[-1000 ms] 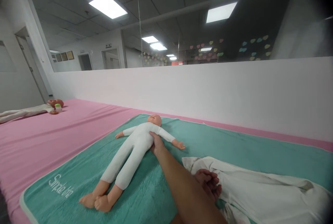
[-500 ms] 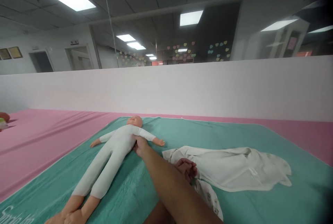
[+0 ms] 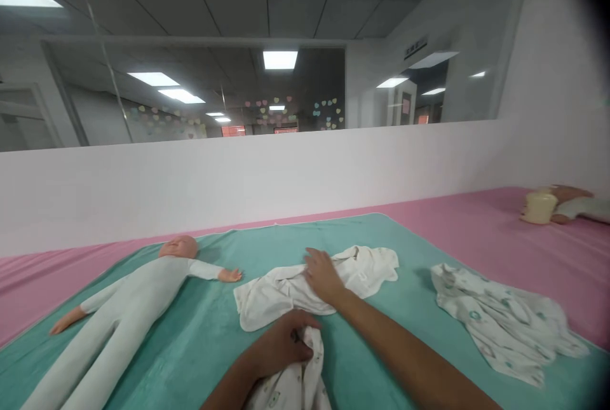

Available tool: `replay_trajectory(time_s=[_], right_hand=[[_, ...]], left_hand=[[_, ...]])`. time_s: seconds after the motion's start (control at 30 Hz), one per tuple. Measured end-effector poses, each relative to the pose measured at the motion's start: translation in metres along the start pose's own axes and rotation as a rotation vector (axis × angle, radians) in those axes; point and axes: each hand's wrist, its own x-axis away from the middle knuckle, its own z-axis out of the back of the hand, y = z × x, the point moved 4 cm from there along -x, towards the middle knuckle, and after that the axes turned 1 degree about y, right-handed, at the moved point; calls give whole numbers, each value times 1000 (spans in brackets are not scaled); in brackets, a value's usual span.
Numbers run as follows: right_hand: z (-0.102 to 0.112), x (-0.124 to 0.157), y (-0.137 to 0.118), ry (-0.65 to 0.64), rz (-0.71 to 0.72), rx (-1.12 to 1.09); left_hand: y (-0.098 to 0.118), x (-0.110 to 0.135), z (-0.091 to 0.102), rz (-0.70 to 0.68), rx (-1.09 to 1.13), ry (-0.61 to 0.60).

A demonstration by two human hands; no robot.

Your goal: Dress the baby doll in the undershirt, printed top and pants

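Note:
A baby doll (image 3: 143, 283) in a white bodysuit lies on its back at the left of a teal blanket (image 3: 391, 340). My right hand (image 3: 324, 276) lies flat, fingers stretched, on a crumpled white garment (image 3: 369, 267) in the middle of the blanket. My left hand (image 3: 281, 343) is nearer me, closed round the top of a white patterned cloth (image 3: 290, 388) that trails toward the bottom edge. Neither hand touches the doll.
A second patterned cloth (image 3: 495, 321) lies spread at the blanket's right end. The blanket sits on a pink mat (image 3: 476, 225) bounded by a low white wall (image 3: 286, 168). At the far right lie a cream bottle (image 3: 538, 206) and another doll (image 3: 579, 203).
The view has swung to the right. A hand that lay on the doll's chest has left it; my right hand now rests on the white garment and my left grips the patterned cloth.

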Motion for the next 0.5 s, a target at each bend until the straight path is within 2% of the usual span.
replay_trajectory(time_s=[0.07,0.13,0.2,0.27,0.33,0.43,0.5], right_hand=[[51,33,56,152,-205,331],[89,60,101,216,-452,487],[111,77,129,222,-606,522],[119,82,140,210,-649,508],[121,82,142,207,-648,491],[118,80,138,211,-641,470],[118,81,135,213,-655,449]], left_hand=[[0,4,-10,6,99,-140],[-2,3,-12,17,134,-139],[-2,0,-11,5,128,-97],[-3,-2,-5,22,59,43],[-5,-1,8,68,-31,248],[-11,5,35,218,-115,557],[-21,8,49,324,-153,667]])
